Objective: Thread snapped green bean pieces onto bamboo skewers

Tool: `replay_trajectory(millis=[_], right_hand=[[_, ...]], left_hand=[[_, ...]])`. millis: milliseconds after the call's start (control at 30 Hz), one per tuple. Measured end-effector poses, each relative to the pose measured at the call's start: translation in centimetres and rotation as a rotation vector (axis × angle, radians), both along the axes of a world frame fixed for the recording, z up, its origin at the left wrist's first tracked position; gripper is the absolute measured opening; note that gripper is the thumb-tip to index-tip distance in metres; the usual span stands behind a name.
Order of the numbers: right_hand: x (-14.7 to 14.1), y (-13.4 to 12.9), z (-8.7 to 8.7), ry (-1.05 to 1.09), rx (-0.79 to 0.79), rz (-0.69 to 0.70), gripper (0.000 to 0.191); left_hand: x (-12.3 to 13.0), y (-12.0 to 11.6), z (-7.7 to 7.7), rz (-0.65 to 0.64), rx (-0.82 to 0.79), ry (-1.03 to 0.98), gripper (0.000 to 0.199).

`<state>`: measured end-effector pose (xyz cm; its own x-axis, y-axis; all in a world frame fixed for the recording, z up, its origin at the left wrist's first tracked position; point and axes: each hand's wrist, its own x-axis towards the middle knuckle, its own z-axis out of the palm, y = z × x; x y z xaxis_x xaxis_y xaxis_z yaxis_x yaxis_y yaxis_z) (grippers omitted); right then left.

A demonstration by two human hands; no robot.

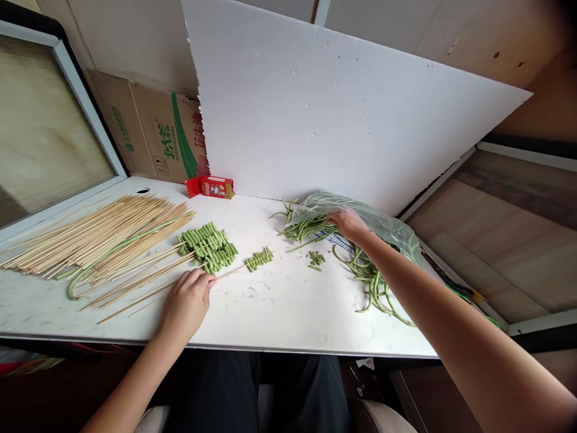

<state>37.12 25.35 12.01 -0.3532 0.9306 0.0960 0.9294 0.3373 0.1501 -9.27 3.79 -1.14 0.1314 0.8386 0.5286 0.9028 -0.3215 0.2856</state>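
Observation:
My left hand [192, 294] is closed round a thin wooden skewer [232, 272], whose far end carries a row of short green bean pieces [259, 259]. Beside it lies a stack of finished bean skewers [210, 245], their sticks pointing left. My right hand [349, 225] reaches to the long green beans [309, 227] at the mouth of a clear plastic bag [387, 227]; its fingertips are partly hidden among them. More long beans [376, 282] spill out below the bag. A small heap of bean ends [316, 258] sits between the hands.
Many bare wooden skewers [112, 231] spread over the left of the white table [270, 319], with long beans across them. A red box [217, 187] stands near the back, by a cardboard carton [153, 132]. A white foam board [315, 108] rises behind the table.

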Motion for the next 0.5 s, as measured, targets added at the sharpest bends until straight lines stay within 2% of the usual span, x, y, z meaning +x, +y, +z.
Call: replay_trajectory(millis=[267,500], right_hand=[[-0.4,-0.9,3.8,0.043,0.078,-0.034,0.030],[1.5,-1.6,8.4,0.281,0.332,-0.012,0.032]], left_hand=[[0.0,-0.1,0.0,-0.009,-0.002,-0.012,0.026],[-0.1,0.0,-0.2,-0.009,0.002,-0.012,0.026]])
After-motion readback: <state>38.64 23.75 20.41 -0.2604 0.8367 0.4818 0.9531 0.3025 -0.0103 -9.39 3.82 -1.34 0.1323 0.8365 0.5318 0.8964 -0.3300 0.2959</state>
